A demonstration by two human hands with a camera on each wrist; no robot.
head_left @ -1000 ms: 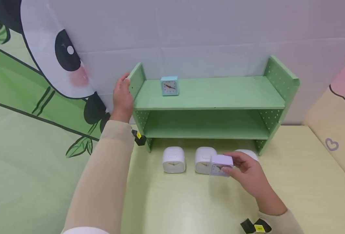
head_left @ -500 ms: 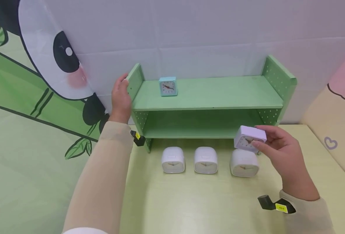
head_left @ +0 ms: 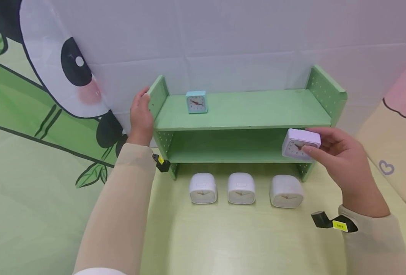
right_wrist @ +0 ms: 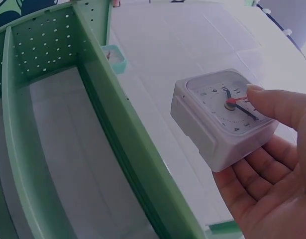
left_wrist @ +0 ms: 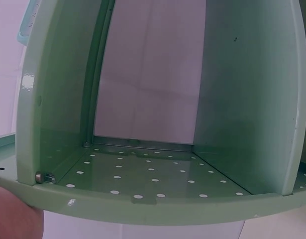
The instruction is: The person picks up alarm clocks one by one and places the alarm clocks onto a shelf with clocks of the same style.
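My right hand [head_left: 347, 164] holds a lilac square alarm clock [head_left: 297, 147], its thumb across the dial and the fingers behind and beneath. In the head view the clock overlaps the right part of the green shelf's lower opening; the right wrist view shows its dial [right_wrist: 227, 107] facing up. My left hand [head_left: 141, 120] rests with extended fingers against the outer left side panel of the green shelf [head_left: 237, 156]. Only a sliver of that hand [left_wrist: 16, 214] shows in the left wrist view. A light blue square clock [head_left: 197, 102] stands upright on the top board, toward the left.
Three white rounded clocks stand in a row on the pale wood table [head_left: 230, 236] before the shelf: a left one [head_left: 203, 187], a middle one [head_left: 241, 187] and a right one [head_left: 286, 191]. A cartoon-printed cloth [head_left: 244, 34] hangs behind. The shelf's right panel [head_left: 327, 91] rises above the top board.
My right hand has carried the lilac clock up and to the right, from before the middle white clock to the shelf's right front, uncovering the right white clock. My left hand stays at the panel.
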